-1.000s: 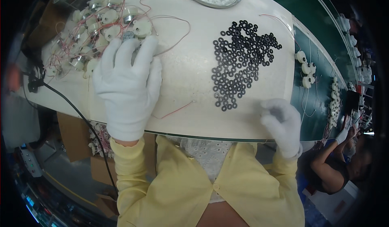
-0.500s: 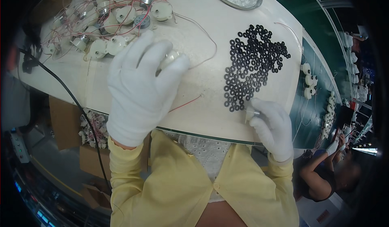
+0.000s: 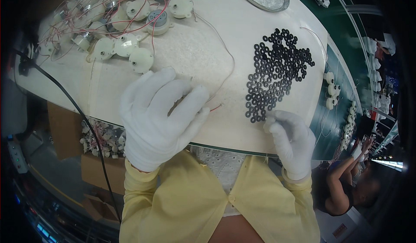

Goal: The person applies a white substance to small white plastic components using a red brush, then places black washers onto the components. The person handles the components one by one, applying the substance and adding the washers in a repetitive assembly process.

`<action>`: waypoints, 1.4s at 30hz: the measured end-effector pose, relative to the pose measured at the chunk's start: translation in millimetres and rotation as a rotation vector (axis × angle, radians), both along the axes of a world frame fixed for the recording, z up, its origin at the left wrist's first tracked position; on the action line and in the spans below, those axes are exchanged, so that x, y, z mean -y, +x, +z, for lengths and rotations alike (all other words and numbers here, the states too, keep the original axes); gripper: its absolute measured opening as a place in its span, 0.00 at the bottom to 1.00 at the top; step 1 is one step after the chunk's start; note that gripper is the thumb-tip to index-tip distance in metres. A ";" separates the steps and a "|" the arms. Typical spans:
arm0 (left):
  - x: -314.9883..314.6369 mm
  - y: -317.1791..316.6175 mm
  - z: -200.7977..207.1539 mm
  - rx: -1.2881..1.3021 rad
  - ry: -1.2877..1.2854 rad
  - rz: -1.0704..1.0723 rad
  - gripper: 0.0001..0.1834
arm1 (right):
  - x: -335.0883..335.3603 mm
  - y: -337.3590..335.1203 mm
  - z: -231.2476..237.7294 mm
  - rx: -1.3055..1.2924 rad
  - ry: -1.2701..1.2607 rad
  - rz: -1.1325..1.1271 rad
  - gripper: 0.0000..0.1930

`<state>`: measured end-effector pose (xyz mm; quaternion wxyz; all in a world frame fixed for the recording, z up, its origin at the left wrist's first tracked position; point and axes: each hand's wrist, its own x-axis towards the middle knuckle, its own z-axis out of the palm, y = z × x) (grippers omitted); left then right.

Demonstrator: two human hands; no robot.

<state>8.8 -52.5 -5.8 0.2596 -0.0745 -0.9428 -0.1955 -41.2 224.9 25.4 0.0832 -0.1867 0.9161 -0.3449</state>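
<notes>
My left hand (image 3: 162, 117), in a white glove, is curled palm down over the table, left of the middle. A beige edge and a thin shaft of a geared motor (image 3: 187, 83) show between its fingers; the rest is hidden. A short red wire end (image 3: 216, 107) lies beside the fingertips. On the right, my gloved right hand (image 3: 292, 141) pinches at the near edge of a patch of small black rings (image 3: 277, 63); whatever is between finger and thumb is hidden. Beyond my left fingers lies a white round geared motor (image 3: 141, 60).
A heap of white geared motors (image 3: 138, 9) with tangled red wires covers the far left. A round metal tray (image 3: 284, 2) holds clear plastic at the back. Several white parts (image 3: 333, 91) stand on the green surface at right. A black cable (image 3: 73, 97) hangs at left; another person (image 3: 346, 182) sits at right.
My left hand has drawn back toward me from the motor heap, uncovering a round motor. The small white and silver piece in my right fingers is no longer visible.
</notes>
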 end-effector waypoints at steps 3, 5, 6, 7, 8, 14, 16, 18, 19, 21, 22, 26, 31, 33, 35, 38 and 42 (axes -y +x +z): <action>1.3 0.9 -0.6 0.009 -0.011 -0.004 0.17 | 7.6 -0.5 2.9 -0.049 0.079 0.004 0.15; 0.9 -0.1 -0.6 0.007 -0.009 -0.007 0.18 | 14.6 0.8 4.0 -0.066 0.092 -0.003 0.14; 0.9 -0.7 -0.2 0.013 -0.011 -0.008 0.18 | 17.8 1.7 4.4 -0.072 0.089 -0.012 0.13; 1.2 -1.0 0.2 0.020 -0.013 -0.010 0.18 | 19.1 1.9 5.3 -0.078 0.087 -0.022 0.13; 1.5 -0.9 -0.3 0.023 -0.013 -0.012 0.18 | 19.0 1.6 6.4 -0.106 0.106 -0.001 0.13; 0.6 4.7 -5.0 0.051 0.002 -0.017 0.20 | -3.4 -8.0 18.7 -0.196 0.251 0.038 0.12; 0.3 7.0 -3.4 0.061 -0.011 -0.002 0.20 | -15.0 -17.5 21.2 -0.198 0.332 -0.142 0.12; -1.9 3.8 -0.6 0.059 -0.011 0.006 0.19 | -24.3 -23.8 21.9 -0.117 0.295 -0.275 0.11; -2.8 1.4 2.3 0.055 -0.007 0.011 0.18 | -27.7 -25.3 23.9 -0.079 0.302 -0.297 0.11; -4.0 -1.7 2.8 0.030 -0.008 0.011 0.17 | -32.9 -26.5 19.6 -0.120 0.317 -0.225 0.11; -3.9 -2.0 0.1 0.008 -0.010 0.007 0.17 | -35.0 -27.6 17.8 -0.140 0.325 -0.189 0.11; -5.0 -1.5 0.5 0.003 -0.048 0.008 0.17 | -36.0 -33.9 18.2 -0.112 0.317 -0.133 0.08; -5.3 2.4 -0.6 0.018 -0.062 0.014 0.19 | -78.3 -44.4 4.6 -0.178 0.363 -0.326 0.10; -5.6 4.2 -0.6 0.043 -0.065 0.011 0.20 | -96.2 -39.2 -6.6 -0.412 0.482 -0.245 0.10; -5.7 6.0 -0.2 0.066 -0.067 0.006 0.20 | -101.7 -34.4 5.6 -0.257 0.500 -0.369 0.11; -3.6 7.0 -1.9 0.062 -0.078 -0.005 0.21 | -94.8 -31.5 20.4 -0.305 0.394 -0.335 0.12; -4.7 7.6 -2.0 0.065 -0.067 -0.008 0.22 | -81.7 -30.4 20.6 -0.437 0.403 -0.100 0.21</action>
